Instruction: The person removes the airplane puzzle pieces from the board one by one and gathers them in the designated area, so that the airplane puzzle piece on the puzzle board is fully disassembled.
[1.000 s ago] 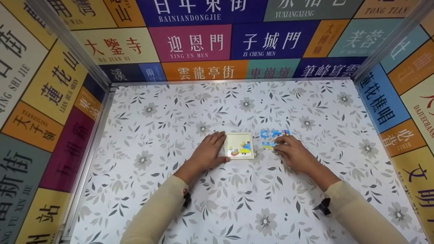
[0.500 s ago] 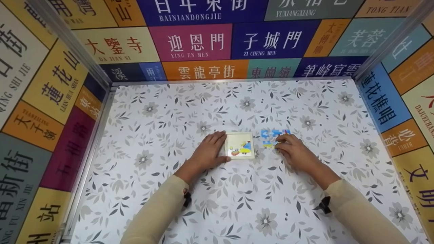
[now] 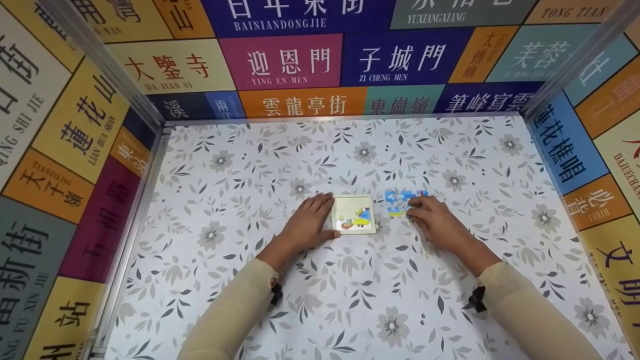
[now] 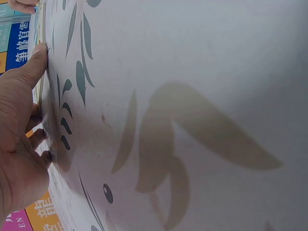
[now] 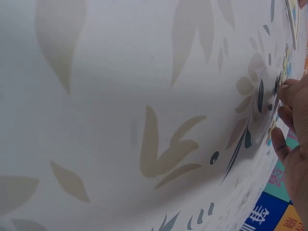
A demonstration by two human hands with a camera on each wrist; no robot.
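My left hand [image 3: 309, 220] holds the left side of a small, pale-rimmed puzzle tray [image 3: 371, 199], fingers at its upper corner and thumb at the lower one. Inside the tray, a blue and yellow cartoon picture fills the lower right, while the rest is plain cream. In the left wrist view the left thumb [image 4: 38, 65] presses the tray's edge. Just right of the tray lies a cluster of blue and yellow jigsaw pieces [image 3: 395, 197]. My right hand [image 3: 434, 220] pinches at a jigsaw piece on the cluster's lower right; its fingers hide most of that piece.
A white tablecloth [image 3: 240, 165] with grey flowers and leaves covers the table. Colourful sign panels [image 3: 290, 62] with large characters wall it in at the back and both sides. Dark wrist cameras sit at both beige sleeves [image 3: 520, 300].
The right fingers have shifted slightly right, and the lower pieces now lie closer to the rest of the cluster. The left hand and tray have stayed in place.
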